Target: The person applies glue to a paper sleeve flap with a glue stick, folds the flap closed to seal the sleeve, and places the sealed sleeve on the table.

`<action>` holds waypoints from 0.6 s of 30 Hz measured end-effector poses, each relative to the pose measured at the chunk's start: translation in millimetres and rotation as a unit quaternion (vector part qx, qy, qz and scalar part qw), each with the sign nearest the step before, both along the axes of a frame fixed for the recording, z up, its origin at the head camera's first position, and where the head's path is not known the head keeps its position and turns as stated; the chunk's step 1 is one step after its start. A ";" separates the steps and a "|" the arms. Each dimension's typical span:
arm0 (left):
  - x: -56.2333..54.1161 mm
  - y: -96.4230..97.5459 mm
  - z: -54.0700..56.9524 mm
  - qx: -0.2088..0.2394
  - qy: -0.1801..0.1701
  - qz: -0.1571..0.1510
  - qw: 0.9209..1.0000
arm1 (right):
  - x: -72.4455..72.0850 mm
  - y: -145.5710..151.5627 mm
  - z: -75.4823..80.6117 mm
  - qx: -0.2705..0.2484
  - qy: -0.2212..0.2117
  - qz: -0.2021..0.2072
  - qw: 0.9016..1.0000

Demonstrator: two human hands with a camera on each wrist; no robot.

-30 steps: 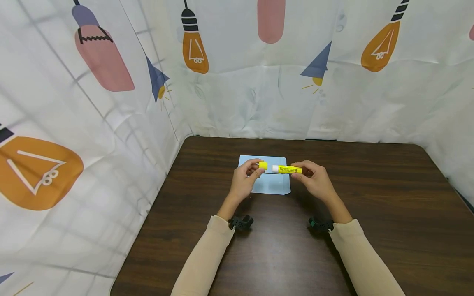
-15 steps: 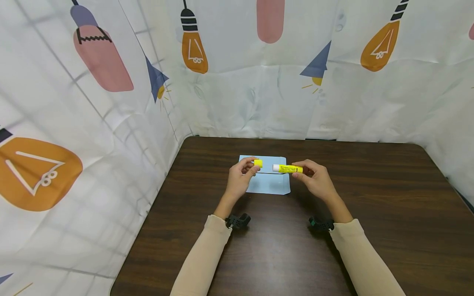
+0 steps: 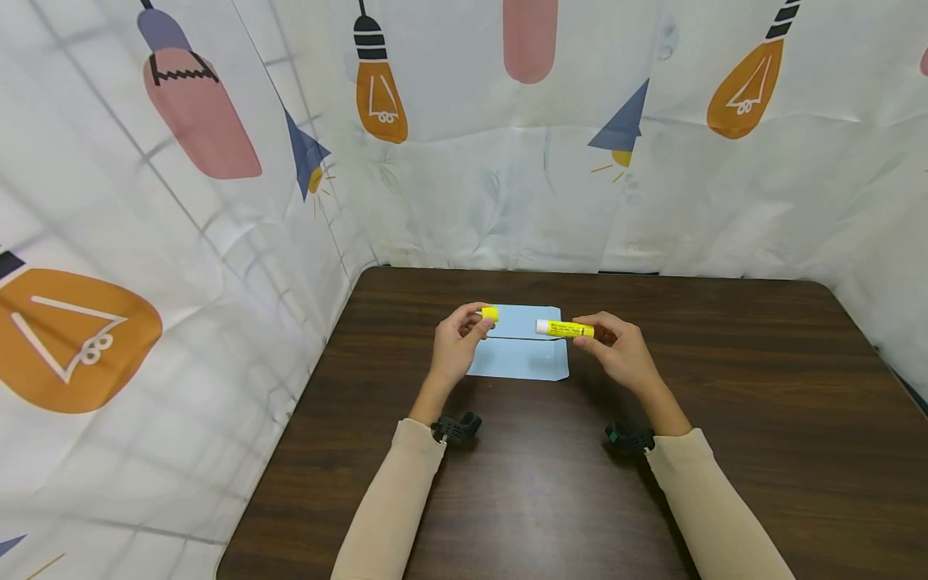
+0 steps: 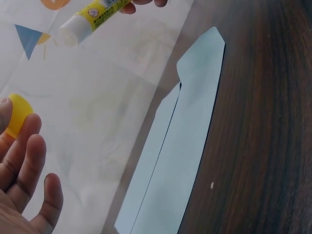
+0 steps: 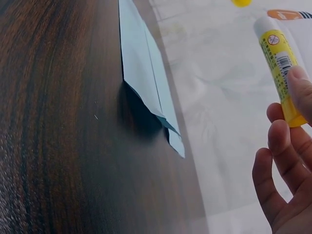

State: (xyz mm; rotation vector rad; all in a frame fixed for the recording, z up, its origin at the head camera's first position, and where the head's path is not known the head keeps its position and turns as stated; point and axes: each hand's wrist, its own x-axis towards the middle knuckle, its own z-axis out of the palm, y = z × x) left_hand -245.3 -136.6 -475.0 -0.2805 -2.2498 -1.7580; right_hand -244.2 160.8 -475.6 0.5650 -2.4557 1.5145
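Between thumb and fingers my left hand [image 3: 454,345] pinches a yellow cap [image 3: 490,313]. My right hand [image 3: 619,351] grips a yellow glue stick [image 3: 569,329] by its far end, its white uncapped tip pointing left toward the cap. A gap separates cap and stick. Beneath both hands lies a light blue paper [image 3: 522,359] with a crease or slit across it, perhaps an unfolded envelope. In the right wrist view the blue paper [image 5: 141,58] has an edge lifted off the table. The left wrist view shows the glue stick's white end [image 4: 75,30] above the paper.
The dark wood-grain table [image 3: 536,483] extends around the paper. White curtains printed with lamps [image 3: 471,185] hang behind the table and along its left side. Black wrist bands [image 3: 458,428] sit on both wrists.
My left hand has moved left and slightly away from me with the cap, widening the gap to the glue stick. My right hand has barely moved.
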 end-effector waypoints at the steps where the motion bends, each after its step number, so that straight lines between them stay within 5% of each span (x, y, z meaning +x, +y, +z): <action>1: -0.4 -1.7 -0.2 0.000 0.000 0.001 1.000 | -0.8 0.8 -1.3 -0.002 -0.001 0.000 1.000; 18: -6.2 -27.3 -5.7 0.014 -0.017 0.020 1.000 | -1.3 3.0 -1.7 -0.024 -0.015 0.010 1.000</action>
